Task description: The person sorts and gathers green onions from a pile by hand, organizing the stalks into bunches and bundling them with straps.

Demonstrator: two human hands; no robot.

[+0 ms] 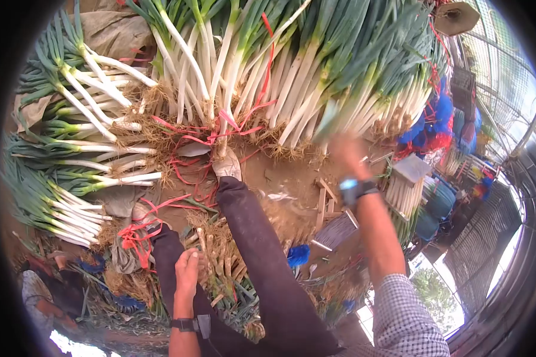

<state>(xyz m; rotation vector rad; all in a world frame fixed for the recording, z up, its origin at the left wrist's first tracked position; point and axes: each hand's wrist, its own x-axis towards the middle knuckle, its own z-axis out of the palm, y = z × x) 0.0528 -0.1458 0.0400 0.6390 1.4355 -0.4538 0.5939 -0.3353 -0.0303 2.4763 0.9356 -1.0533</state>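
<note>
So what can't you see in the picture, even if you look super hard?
In the head view:
- Right hand: blur hides how its fingers are placed.
- Pale greenish streak beside it: too blurred to name.
- Left hand: its curl hides the palm and anything inside.
- Leeks at the top: the picture's top edge cuts off their tips.

Leeks piled from 11 to 1 o'clock, roots toward centre. Smaller leek bunches at 9 o'clock, roots pointing inward. Right hand, between 2 and 3, motion-blurred near root ends; its grip unclear. Watch on that wrist. Left hand at 7, fingers curled, beside dark trouser leg. Red ribbon tangled at 8. Grey block at 4.
</note>
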